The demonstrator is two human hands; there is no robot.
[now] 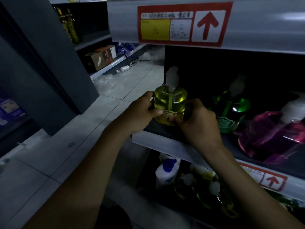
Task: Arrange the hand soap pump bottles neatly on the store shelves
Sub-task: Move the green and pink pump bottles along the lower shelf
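Yellow pump bottle (pixel 170 103) upright at left end of middle shelf (pixel 158 142), near front edge. Both hands on it: left hand (pixel 142 111) grips left side, thumb across front by label; right hand (pixel 198 119) curled round right side, fingertips at label. Green bottle (pixel 231 106) beside it to right, pink bottle (pixel 272 136) further right. Price tag w/ red arrow (pixel 183 23) on shelf edge above. More bottles on lower shelf, dim
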